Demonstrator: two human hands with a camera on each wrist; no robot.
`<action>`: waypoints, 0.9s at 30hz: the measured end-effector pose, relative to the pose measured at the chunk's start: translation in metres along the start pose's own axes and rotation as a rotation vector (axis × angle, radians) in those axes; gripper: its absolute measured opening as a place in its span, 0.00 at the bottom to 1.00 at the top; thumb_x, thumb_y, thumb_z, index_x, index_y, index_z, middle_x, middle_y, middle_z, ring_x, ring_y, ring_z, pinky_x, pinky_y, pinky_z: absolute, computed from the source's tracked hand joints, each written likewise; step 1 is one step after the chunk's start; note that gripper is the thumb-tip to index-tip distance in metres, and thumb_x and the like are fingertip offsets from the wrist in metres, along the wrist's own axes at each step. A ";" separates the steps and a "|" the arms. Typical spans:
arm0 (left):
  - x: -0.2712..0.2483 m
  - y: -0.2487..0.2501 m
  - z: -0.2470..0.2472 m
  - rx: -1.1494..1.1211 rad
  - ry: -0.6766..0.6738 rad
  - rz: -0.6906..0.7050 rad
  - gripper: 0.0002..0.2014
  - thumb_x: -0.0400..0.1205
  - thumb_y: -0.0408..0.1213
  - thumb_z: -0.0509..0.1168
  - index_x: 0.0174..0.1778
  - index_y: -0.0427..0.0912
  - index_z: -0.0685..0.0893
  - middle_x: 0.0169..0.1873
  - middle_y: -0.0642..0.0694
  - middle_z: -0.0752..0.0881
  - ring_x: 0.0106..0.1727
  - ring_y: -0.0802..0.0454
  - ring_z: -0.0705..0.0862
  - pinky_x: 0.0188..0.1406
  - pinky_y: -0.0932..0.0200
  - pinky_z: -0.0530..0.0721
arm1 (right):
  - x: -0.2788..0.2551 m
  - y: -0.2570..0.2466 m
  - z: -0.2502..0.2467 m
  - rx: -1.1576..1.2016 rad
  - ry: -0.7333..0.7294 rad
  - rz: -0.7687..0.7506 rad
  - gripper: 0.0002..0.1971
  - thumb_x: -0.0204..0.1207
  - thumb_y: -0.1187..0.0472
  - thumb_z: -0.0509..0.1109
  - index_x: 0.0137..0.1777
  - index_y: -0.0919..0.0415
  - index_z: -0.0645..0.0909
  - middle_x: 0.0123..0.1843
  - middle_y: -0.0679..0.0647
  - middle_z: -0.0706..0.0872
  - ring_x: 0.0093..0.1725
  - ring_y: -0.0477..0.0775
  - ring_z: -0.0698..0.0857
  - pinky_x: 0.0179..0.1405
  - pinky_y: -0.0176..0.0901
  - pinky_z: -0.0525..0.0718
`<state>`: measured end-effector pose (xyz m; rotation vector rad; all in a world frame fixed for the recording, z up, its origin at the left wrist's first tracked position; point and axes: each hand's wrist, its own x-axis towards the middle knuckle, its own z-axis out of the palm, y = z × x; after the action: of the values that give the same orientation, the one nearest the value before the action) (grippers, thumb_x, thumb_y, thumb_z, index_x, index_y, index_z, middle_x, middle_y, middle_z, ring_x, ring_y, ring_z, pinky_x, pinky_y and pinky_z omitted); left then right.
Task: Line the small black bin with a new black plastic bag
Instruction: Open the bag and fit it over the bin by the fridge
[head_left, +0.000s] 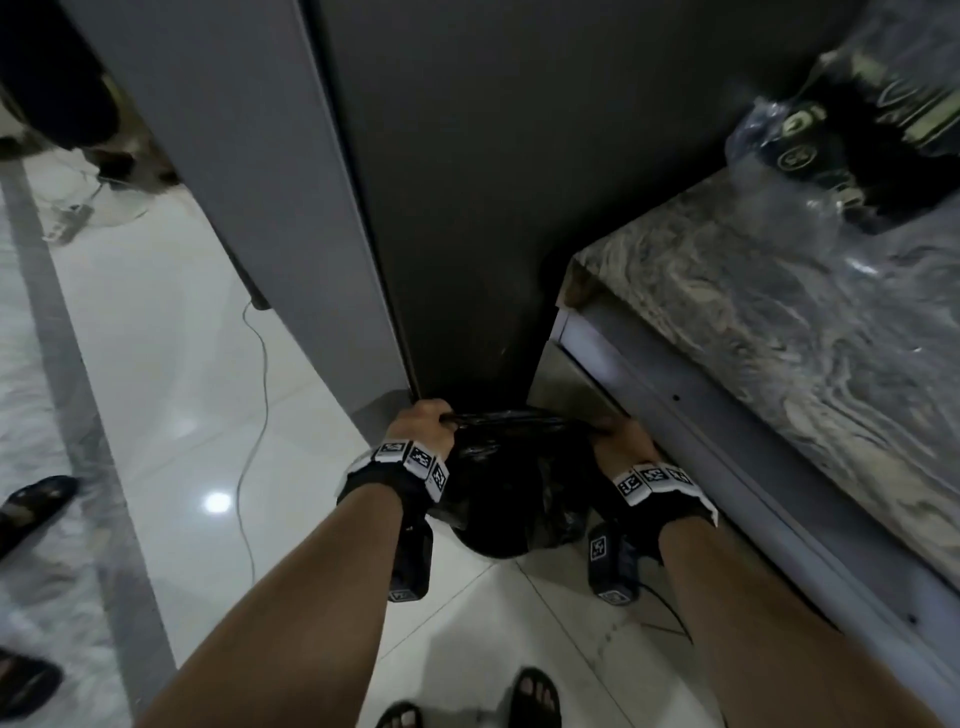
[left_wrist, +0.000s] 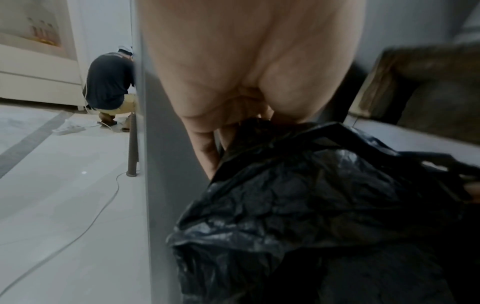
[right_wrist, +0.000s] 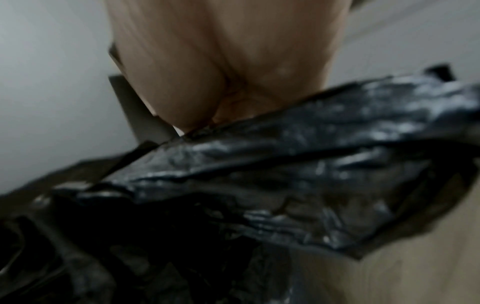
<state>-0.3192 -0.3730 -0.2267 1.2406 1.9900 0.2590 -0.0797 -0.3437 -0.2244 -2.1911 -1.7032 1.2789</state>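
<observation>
Here both hands (head_left: 423, 423) (head_left: 621, 439) grip the bag (head_left: 511, 488) edges.

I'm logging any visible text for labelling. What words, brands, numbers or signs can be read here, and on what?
None can be read.
Wristbands: black-and-white square code patterns, no letters.
Wrist cameras: one more square code and a label too small to read.
Wrapped dark items on the counter: pale round marks, too blurred.
Black bag: no print.

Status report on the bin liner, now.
Left hand and right hand each grip the bag edge. Bag spread between them; bin hidden underneath. Tight spot: cabinet and counter close by.
</observation>
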 end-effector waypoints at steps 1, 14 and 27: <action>0.013 -0.008 0.016 0.014 0.001 -0.012 0.14 0.83 0.40 0.59 0.62 0.48 0.83 0.61 0.38 0.85 0.63 0.37 0.83 0.62 0.54 0.80 | 0.011 0.009 0.012 -0.020 0.005 0.018 0.15 0.79 0.60 0.61 0.62 0.55 0.84 0.63 0.63 0.85 0.66 0.67 0.81 0.63 0.48 0.77; 0.166 -0.140 0.196 0.043 0.093 -0.081 0.15 0.80 0.33 0.59 0.56 0.50 0.87 0.54 0.39 0.89 0.58 0.37 0.85 0.49 0.57 0.77 | 0.173 0.128 0.188 -0.035 0.087 0.090 0.16 0.77 0.60 0.60 0.60 0.50 0.84 0.57 0.61 0.89 0.58 0.67 0.86 0.58 0.51 0.84; 0.211 -0.209 0.263 -0.016 0.116 -0.099 0.12 0.81 0.36 0.64 0.56 0.46 0.89 0.56 0.39 0.90 0.60 0.39 0.86 0.57 0.58 0.79 | 0.211 0.204 0.259 -0.231 0.258 0.084 0.14 0.79 0.63 0.62 0.60 0.53 0.85 0.61 0.62 0.85 0.62 0.66 0.83 0.56 0.52 0.81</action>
<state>-0.3288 -0.3579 -0.6230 1.1356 2.1377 0.3029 -0.0853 -0.3496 -0.6157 -2.4506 -1.7460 0.8012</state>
